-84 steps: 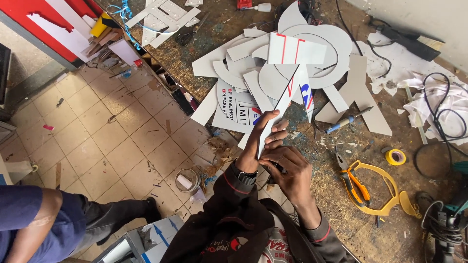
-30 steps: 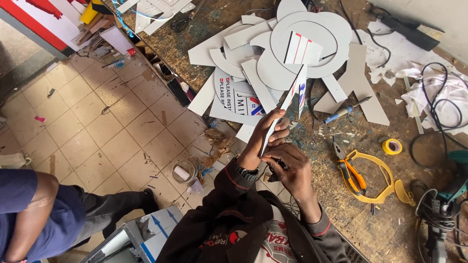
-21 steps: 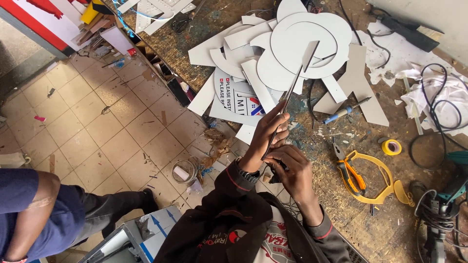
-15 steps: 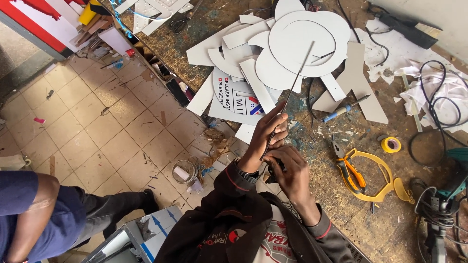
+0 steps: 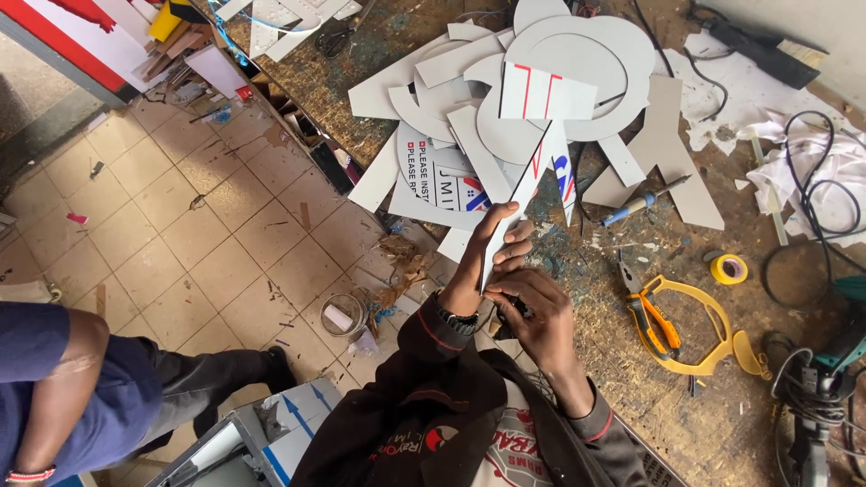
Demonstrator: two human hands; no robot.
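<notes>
Workshop bench point(image 5: 631, 379), rough chipboard strewn with sawdust, seen from above; tiled floor point(image 5: 180, 234) to the left. Left hand point(image 5: 483, 261) closed around the lower part of a thin white panel strip point(image 5: 516, 203), fingers wrapped over its edge, thumb side toward the body. Strip held on edge, tilted, upper end with red marks pointing away toward the heap of offcuts. Right hand point(image 5: 537, 311) just below and beside the left, fingers curled at the strip's bottom end; whether it holds a small dark item there, cannot tell. Both wrists in dark sleeves; watch on left wrist. Beyond the hands: pile of white cut panels point(image 5: 541, 81), curved and straight pieces overlapping, one round sign face point(image 5: 442, 176) with print partly covered. Blue-handled screwdriver point(image 5: 642, 202) lies right of the strip, apart from it. Orange-handled pliers point(image 5: 651, 316) rest against a yellow hacksaw frame point(image 5: 708, 329), near the right hand. Roll of yellow tape point(image 5: 729, 268) further right. Black cables point(image 5: 803, 207) at the far edge. Another person in blue point(image 5: 72, 388) stands on the floor, lower left.
</notes>
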